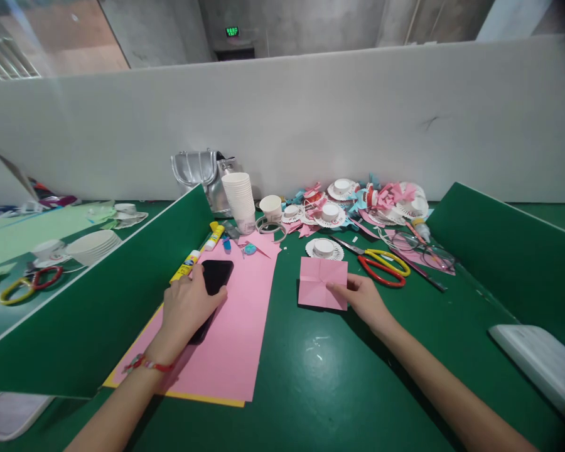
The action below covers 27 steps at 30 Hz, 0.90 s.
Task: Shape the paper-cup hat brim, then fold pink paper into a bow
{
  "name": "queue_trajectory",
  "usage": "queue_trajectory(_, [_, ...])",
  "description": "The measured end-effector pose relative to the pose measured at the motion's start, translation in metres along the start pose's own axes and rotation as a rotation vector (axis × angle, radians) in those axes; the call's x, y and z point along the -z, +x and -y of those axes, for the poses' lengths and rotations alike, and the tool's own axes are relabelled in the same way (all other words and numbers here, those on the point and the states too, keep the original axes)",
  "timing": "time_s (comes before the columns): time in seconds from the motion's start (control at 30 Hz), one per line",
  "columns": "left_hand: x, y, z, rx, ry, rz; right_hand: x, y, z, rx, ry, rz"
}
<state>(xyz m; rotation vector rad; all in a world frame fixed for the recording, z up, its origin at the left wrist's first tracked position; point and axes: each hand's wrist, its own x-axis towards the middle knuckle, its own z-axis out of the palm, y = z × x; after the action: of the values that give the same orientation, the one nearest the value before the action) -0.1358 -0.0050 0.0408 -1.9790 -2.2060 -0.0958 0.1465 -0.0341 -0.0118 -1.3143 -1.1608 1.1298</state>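
Note:
My left hand is closed around a black phone that lies on a long pink paper sheet on the green table. My right hand pinches the lower right corner of a small creased pink paper square lying flat on the table. Red and yellow scissors lie just beyond my right hand. A yellow glue stick lies beside the phone's far left.
A stack of white paper cups, a silver bag and several paper-cup crafts crowd the back. Green dividers wall both sides. A white object lies at the right. Plates sit on the neighbouring desk.

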Motion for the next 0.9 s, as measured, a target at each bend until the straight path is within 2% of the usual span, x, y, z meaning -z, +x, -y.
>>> queue_trajectory(0.07, [0.001, -0.005, -0.012, -0.052, -0.049, -0.069, -0.001, 0.000, 0.001, 0.008, 0.005, -0.013])
queue_trajectory(0.1, [0.000, -0.007, -0.021, -0.112, -0.145, -0.101, -0.003, 0.000, 0.002, 0.015, 0.007, -0.026])
queue_trajectory(0.13, [-0.002, -0.011, -0.033, -0.200, -0.310, -0.073, -0.004, 0.001, 0.002, 0.023, 0.011, -0.045])
queue_trajectory(0.2, [-0.008, -0.016, -0.064, -0.275, -0.766, 0.091, -0.008, 0.003, 0.001, 0.042, 0.020, -0.093])
queue_trajectory(0.27, [-0.017, -0.018, -0.098, -0.263, -1.177, 0.283, -0.012, 0.006, -0.001, 0.058, 0.030, -0.144])
queue_trajectory(0.3, [-0.021, -0.018, -0.114, -0.242, -1.345, 0.343, -0.013, 0.007, -0.002, 0.064, 0.033, -0.163])
queue_trajectory(0.4, [-0.028, -0.012, -0.147, -0.188, -1.622, 0.404, -0.014, 0.010, -0.003, 0.067, 0.032, -0.169])
queue_trajectory(0.5, [-0.031, -0.005, -0.152, -0.199, -1.658, 0.447, -0.011, 0.010, -0.001, 0.055, 0.031, -0.139])
queue_trajectory(0.6, [-0.032, -0.001, -0.140, -0.349, -1.553, 0.538, -0.007, 0.008, 0.003, 0.035, -0.006, -0.105])
queue_trajectory(0.67, [-0.031, -0.001, -0.133, -0.422, -1.484, 0.560, -0.004, 0.006, 0.004, 0.014, -0.059, -0.075])
queue_trajectory(0.73, [-0.030, -0.001, -0.130, -0.421, -1.478, 0.520, -0.003, 0.005, 0.003, 0.006, -0.085, -0.058])
queue_trajectory(0.9, [-0.030, 0.000, -0.132, -0.315, -1.595, 0.417, -0.003, 0.003, 0.000, 0.006, -0.060, -0.071])
